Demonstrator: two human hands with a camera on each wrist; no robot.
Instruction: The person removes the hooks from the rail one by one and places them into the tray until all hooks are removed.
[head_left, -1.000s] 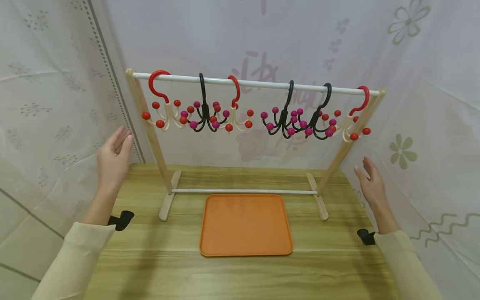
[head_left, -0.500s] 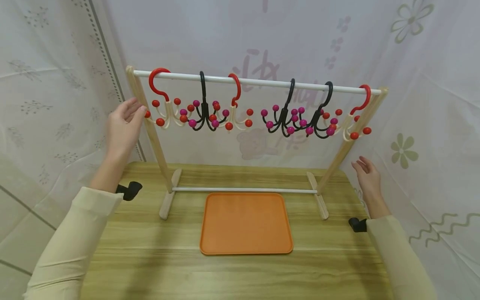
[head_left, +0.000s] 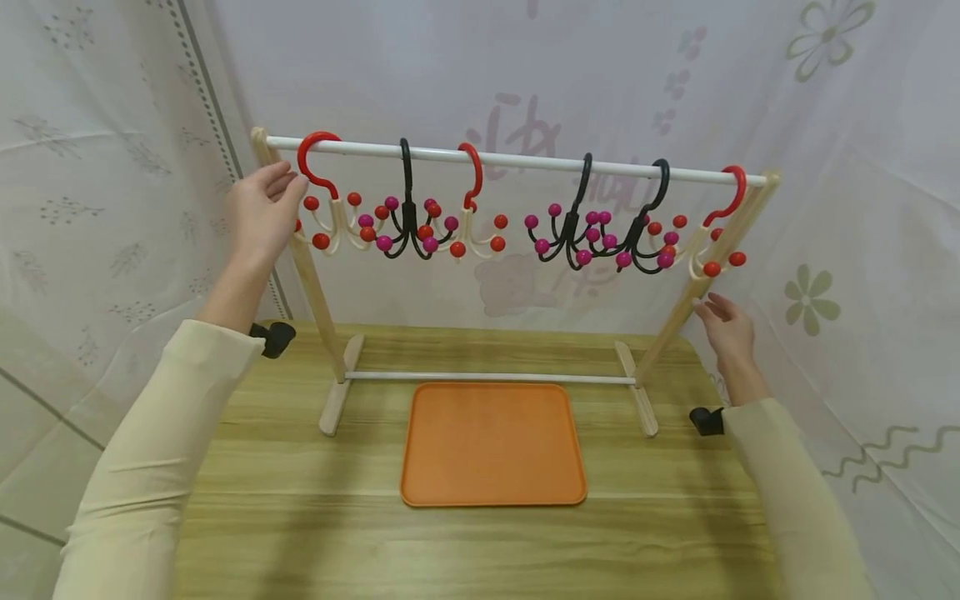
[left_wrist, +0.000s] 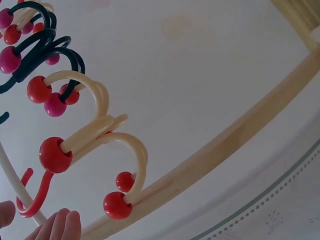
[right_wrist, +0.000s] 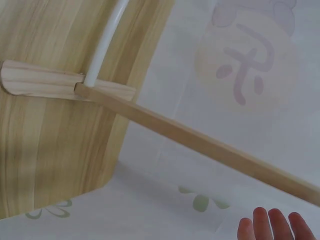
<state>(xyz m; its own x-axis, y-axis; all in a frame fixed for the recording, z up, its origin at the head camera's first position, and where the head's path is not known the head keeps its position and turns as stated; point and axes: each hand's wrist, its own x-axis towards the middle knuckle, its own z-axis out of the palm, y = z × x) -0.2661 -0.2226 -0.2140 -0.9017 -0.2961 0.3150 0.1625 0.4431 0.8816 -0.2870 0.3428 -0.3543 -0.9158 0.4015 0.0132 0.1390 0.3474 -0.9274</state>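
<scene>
A wooden rack with a white top rail (head_left: 525,162) carries several claw hangers: three cream ones with red hooks and red ball tips, three black ones with magenta ball tips. My left hand (head_left: 258,208) is raised beside the left post, its thumb and fingertips close to the red hook of the leftmost hanger (head_left: 337,227). In the left wrist view, thumb and fingers stand apart under that red hook (left_wrist: 41,197), with nothing between them. Lower on the other side, my right hand (head_left: 729,337) has its relaxed fingers right by the right post (head_left: 675,312), holding nothing.
An orange tray (head_left: 493,446) lies on the wood-grain table (head_left: 480,550), just in front of the rack's lower white bar (head_left: 487,377). Wooden feet (head_left: 341,392) support the rack. Printed cloth (head_left: 862,250) hangs behind and at both sides. Each wrist wears a black camera mount (head_left: 277,339).
My left hand has risen and moved right, from left of the post up to the leftmost red hook. My right hand has shifted left and slightly up toward the right post. The hangers stay on the rail.
</scene>
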